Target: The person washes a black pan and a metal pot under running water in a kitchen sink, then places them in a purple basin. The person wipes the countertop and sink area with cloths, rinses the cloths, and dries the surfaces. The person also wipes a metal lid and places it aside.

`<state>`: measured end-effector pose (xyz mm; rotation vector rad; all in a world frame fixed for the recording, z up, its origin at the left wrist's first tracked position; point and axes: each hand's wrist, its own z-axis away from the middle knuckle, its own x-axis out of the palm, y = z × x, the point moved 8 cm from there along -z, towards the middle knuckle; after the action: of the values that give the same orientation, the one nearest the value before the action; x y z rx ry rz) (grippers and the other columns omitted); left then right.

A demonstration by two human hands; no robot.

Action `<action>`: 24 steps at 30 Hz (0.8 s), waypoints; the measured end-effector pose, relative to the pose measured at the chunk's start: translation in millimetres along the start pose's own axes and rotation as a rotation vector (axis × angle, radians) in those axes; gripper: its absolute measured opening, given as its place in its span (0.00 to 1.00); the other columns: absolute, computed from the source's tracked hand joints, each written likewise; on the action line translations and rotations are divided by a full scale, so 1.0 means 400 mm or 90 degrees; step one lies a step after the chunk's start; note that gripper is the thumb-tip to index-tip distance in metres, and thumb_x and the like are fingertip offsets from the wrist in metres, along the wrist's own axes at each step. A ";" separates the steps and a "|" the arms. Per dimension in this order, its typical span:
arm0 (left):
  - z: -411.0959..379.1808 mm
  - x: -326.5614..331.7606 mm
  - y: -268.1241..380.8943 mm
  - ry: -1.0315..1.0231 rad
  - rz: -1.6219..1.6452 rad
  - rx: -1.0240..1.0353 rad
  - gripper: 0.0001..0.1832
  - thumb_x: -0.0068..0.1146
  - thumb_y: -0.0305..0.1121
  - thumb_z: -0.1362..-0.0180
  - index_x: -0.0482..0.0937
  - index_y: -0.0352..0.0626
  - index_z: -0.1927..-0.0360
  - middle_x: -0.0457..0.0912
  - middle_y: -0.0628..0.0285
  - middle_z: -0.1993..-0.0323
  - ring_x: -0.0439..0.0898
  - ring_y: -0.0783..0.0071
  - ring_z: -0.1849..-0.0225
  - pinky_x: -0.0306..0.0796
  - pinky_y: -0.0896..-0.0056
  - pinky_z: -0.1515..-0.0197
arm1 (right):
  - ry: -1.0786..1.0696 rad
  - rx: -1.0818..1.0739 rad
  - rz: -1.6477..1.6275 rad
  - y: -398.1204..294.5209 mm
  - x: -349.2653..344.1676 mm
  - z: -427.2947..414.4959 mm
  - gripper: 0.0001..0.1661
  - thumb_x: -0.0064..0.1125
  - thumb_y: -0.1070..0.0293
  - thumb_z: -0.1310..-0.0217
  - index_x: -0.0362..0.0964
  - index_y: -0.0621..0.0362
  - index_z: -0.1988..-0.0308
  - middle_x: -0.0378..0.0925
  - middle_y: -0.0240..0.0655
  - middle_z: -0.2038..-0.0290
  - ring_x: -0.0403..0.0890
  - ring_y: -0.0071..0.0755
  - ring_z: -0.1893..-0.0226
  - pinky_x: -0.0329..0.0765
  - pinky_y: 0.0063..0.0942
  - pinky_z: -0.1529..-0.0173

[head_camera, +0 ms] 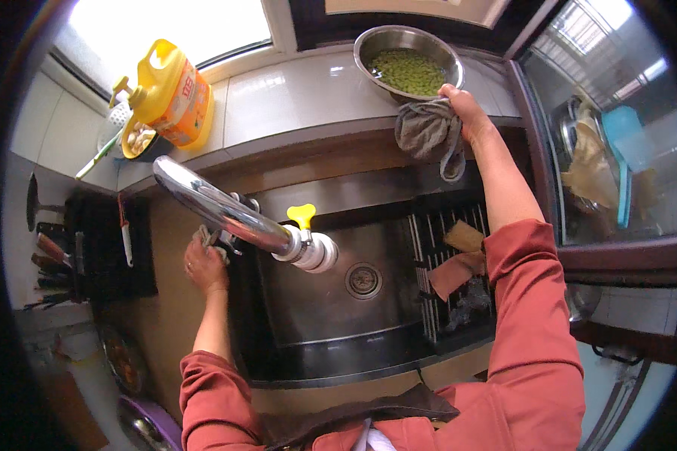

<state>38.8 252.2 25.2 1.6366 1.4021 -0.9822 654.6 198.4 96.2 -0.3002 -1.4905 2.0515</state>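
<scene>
My right hand (pixel 467 111) is at the near rim of a stainless steel bowl (pixel 456 65) on the tiled ledge, with a grey cloth (pixel 429 131) hanging beneath the fingers. Green beans or peas (pixel 407 70) lie in liquid in the bowl. My left hand (pixel 206 264) is beside the faucet base, closed on a light-coloured cloth (pixel 221 252). Between my arms, the chrome faucet (pixel 220 208) with a yellow tap key (pixel 301 215) reaches over the steel sink (pixel 327 293).
A yellow detergent jug (pixel 175 101) and a bowl of garlic (pixel 140 140) stand on the ledge at upper left. A rack (pixel 423 282) with sponge cloths (pixel 451 273) spans the sink's right side. Knives (pixel 56 253) are at left. A glass window panel (pixel 626 135) borders the right.
</scene>
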 end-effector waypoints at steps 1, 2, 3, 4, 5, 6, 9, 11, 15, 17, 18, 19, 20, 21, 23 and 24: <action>0.004 0.004 -0.001 0.003 0.016 0.015 0.22 0.48 0.38 0.51 0.68 0.50 0.50 0.69 0.58 0.51 0.65 0.59 0.47 0.58 0.58 0.44 | 0.006 0.002 0.030 -0.010 0.029 0.024 0.15 0.48 0.60 0.48 0.69 0.63 0.70 0.72 0.37 0.73 0.73 0.33 0.73 0.71 0.33 0.66; 0.006 0.010 -0.005 0.006 0.007 0.010 0.22 0.48 0.38 0.51 0.68 0.50 0.50 0.69 0.58 0.51 0.65 0.59 0.47 0.58 0.58 0.44 | 0.032 -0.028 0.020 -0.018 0.046 0.026 0.13 0.48 0.64 0.50 0.70 0.64 0.72 0.72 0.36 0.75 0.72 0.31 0.77 0.71 0.30 0.71; 0.006 0.012 -0.002 0.011 0.002 0.003 0.21 0.48 0.38 0.51 0.68 0.50 0.50 0.69 0.58 0.51 0.66 0.59 0.47 0.58 0.57 0.44 | 0.043 -0.039 0.028 -0.021 0.064 0.026 0.13 0.48 0.64 0.50 0.70 0.64 0.72 0.71 0.36 0.76 0.72 0.31 0.77 0.70 0.30 0.71; 0.005 0.013 -0.001 0.017 -0.004 -0.004 0.21 0.49 0.37 0.51 0.68 0.50 0.50 0.69 0.58 0.51 0.66 0.59 0.48 0.58 0.57 0.44 | 0.054 -0.049 0.036 -0.021 0.082 0.028 0.12 0.48 0.65 0.50 0.70 0.64 0.72 0.71 0.36 0.76 0.71 0.30 0.77 0.70 0.31 0.71; 0.004 0.017 0.002 0.015 0.022 -0.009 0.21 0.49 0.37 0.51 0.68 0.50 0.50 0.69 0.58 0.52 0.66 0.59 0.48 0.58 0.57 0.44 | 0.065 -0.059 0.044 -0.020 0.101 0.032 0.12 0.49 0.65 0.50 0.70 0.64 0.73 0.71 0.36 0.76 0.71 0.30 0.77 0.70 0.31 0.71; 0.000 0.011 0.013 0.012 0.047 -0.014 0.21 0.49 0.37 0.51 0.68 0.50 0.51 0.69 0.58 0.52 0.66 0.59 0.48 0.57 0.58 0.44 | 0.053 -0.050 0.011 -0.022 0.128 0.046 0.12 0.49 0.65 0.50 0.70 0.65 0.72 0.72 0.36 0.76 0.71 0.29 0.75 0.69 0.31 0.70; 0.006 0.015 -0.005 0.039 0.021 0.001 0.22 0.49 0.37 0.51 0.68 0.50 0.50 0.69 0.58 0.52 0.65 0.59 0.47 0.57 0.58 0.44 | 0.057 -0.097 0.037 -0.024 0.200 0.061 0.13 0.50 0.65 0.52 0.71 0.66 0.71 0.72 0.36 0.75 0.71 0.29 0.74 0.68 0.31 0.70; 0.000 0.034 0.005 0.008 0.033 -0.013 0.22 0.49 0.37 0.52 0.68 0.50 0.50 0.69 0.58 0.52 0.65 0.60 0.47 0.57 0.58 0.45 | 0.016 -0.082 0.030 0.004 0.250 0.036 0.14 0.52 0.64 0.54 0.72 0.66 0.72 0.72 0.35 0.75 0.70 0.28 0.74 0.67 0.32 0.70; 0.003 0.018 0.000 -0.008 0.026 -0.023 0.22 0.48 0.37 0.51 0.68 0.51 0.50 0.69 0.58 0.52 0.65 0.59 0.47 0.57 0.57 0.45 | -0.042 -0.079 -0.016 0.034 0.400 0.056 0.16 0.53 0.62 0.50 0.71 0.67 0.70 0.72 0.35 0.75 0.70 0.27 0.75 0.68 0.33 0.70; 0.004 0.010 0.006 0.027 0.010 -0.009 0.22 0.47 0.38 0.51 0.68 0.51 0.50 0.69 0.59 0.52 0.65 0.59 0.47 0.56 0.57 0.45 | -0.063 -0.049 -0.046 0.057 0.458 0.056 0.17 0.55 0.62 0.49 0.70 0.69 0.69 0.72 0.36 0.72 0.70 0.28 0.73 0.68 0.34 0.69; -0.001 0.011 0.011 0.023 0.023 -0.015 0.22 0.47 0.38 0.51 0.68 0.51 0.50 0.69 0.59 0.52 0.65 0.59 0.47 0.56 0.57 0.45 | -0.082 -0.054 -0.056 0.074 0.483 0.040 0.17 0.55 0.62 0.49 0.70 0.68 0.67 0.72 0.37 0.71 0.70 0.29 0.72 0.69 0.33 0.67; -0.003 0.013 0.015 0.019 0.035 -0.022 0.22 0.47 0.38 0.51 0.68 0.51 0.50 0.69 0.59 0.52 0.65 0.59 0.47 0.56 0.57 0.45 | -0.102 -0.059 -0.067 0.083 0.508 0.033 0.18 0.56 0.61 0.48 0.70 0.68 0.66 0.72 0.37 0.70 0.70 0.29 0.71 0.69 0.33 0.66; -0.006 0.021 0.019 0.014 0.038 -0.017 0.22 0.47 0.38 0.52 0.68 0.51 0.50 0.69 0.58 0.51 0.65 0.59 0.47 0.56 0.57 0.44 | -0.113 -0.046 -0.089 0.095 0.523 0.027 0.18 0.56 0.61 0.48 0.70 0.67 0.65 0.72 0.38 0.70 0.71 0.30 0.70 0.69 0.33 0.64; -0.006 0.028 0.010 0.010 0.035 -0.016 0.22 0.47 0.38 0.52 0.68 0.51 0.50 0.69 0.58 0.51 0.64 0.59 0.47 0.56 0.57 0.44 | -0.129 -0.030 -0.112 0.103 0.553 0.040 0.18 0.56 0.61 0.48 0.70 0.67 0.64 0.73 0.38 0.69 0.71 0.30 0.69 0.68 0.32 0.63; -0.006 0.039 0.003 -0.001 0.017 -0.013 0.22 0.47 0.38 0.52 0.68 0.51 0.50 0.69 0.58 0.51 0.64 0.59 0.47 0.56 0.57 0.44 | -0.148 -0.008 -0.153 0.110 0.557 0.079 0.18 0.56 0.60 0.47 0.71 0.65 0.62 0.74 0.39 0.68 0.72 0.31 0.67 0.68 0.32 0.60; -0.001 0.037 -0.006 -0.009 -0.003 -0.016 0.22 0.47 0.38 0.53 0.68 0.51 0.50 0.69 0.58 0.51 0.64 0.59 0.46 0.56 0.57 0.44 | -0.158 0.002 -0.172 0.099 0.546 0.128 0.18 0.56 0.60 0.46 0.71 0.64 0.62 0.74 0.38 0.68 0.73 0.31 0.66 0.69 0.32 0.59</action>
<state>38.1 259.0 11.8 1.6064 1.4041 -0.9735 440.4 274.3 110.4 0.1557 -1.5747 1.9242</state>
